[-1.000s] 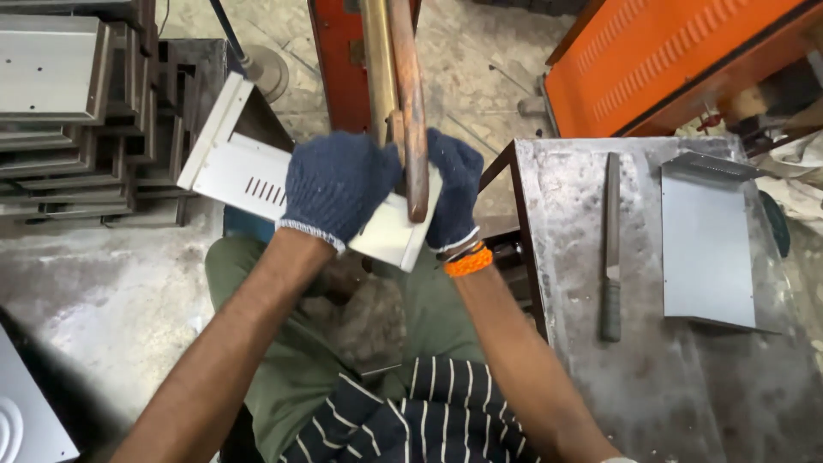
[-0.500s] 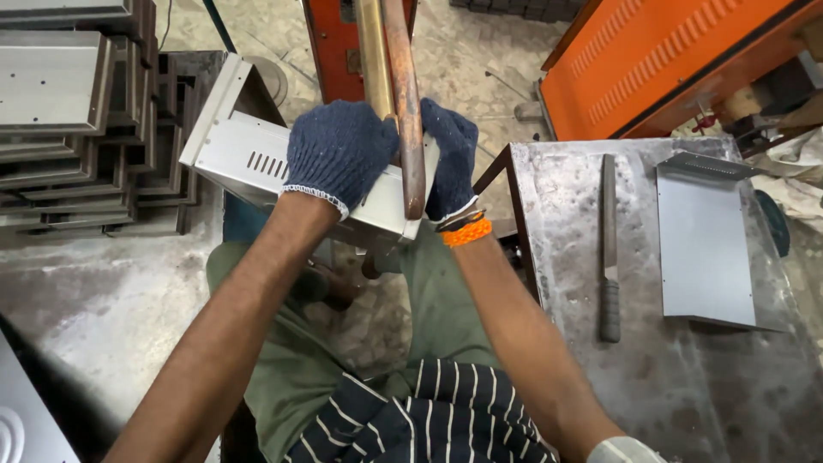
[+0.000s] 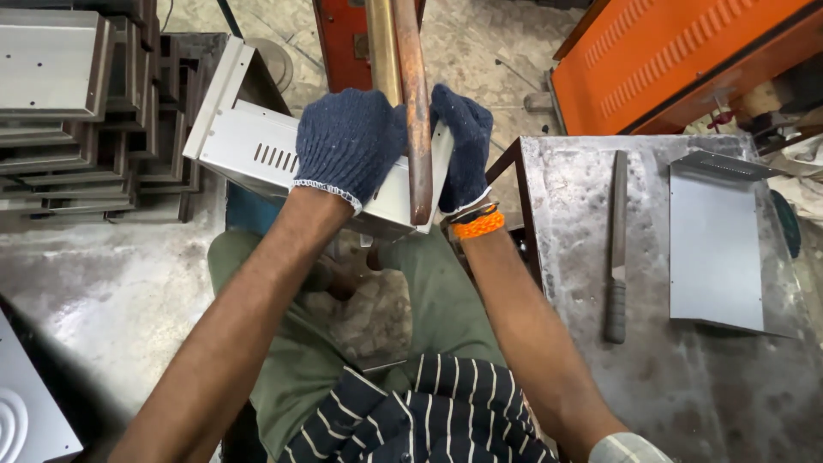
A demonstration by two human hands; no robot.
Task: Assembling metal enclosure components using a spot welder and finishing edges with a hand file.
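Starting at the far left, a stack of grey sheet-metal trays [image 3: 60, 111] sits on the concrete floor, and part of another grey panel [image 3: 26, 411] shows at the lower left corner. Next comes a white sheet-metal housing with a row of vent slots [image 3: 249, 146], held tilted above the person's lap. Left hand [image 3: 350, 141], in a dark blue knit glove, is clenched over the housing's upper face near the slots. Just beside it, a rusty metal bar [image 3: 416, 111] runs down from the top edge alongside a brass-coloured one, and its lower end lies against the housing between the two hands. Right hand [image 3: 463, 146], gloved alike, with an orange band at the wrist, grasps the housing's right edge, fingers wrapped over the rim. Further right stands a worn steel table [image 3: 557, 274]. On it lies a long file with a grey handle [image 3: 617, 249], and beside that a bent grey metal plate [image 3: 716, 249]. An orange machine cover [image 3: 677, 51] fills the upper right
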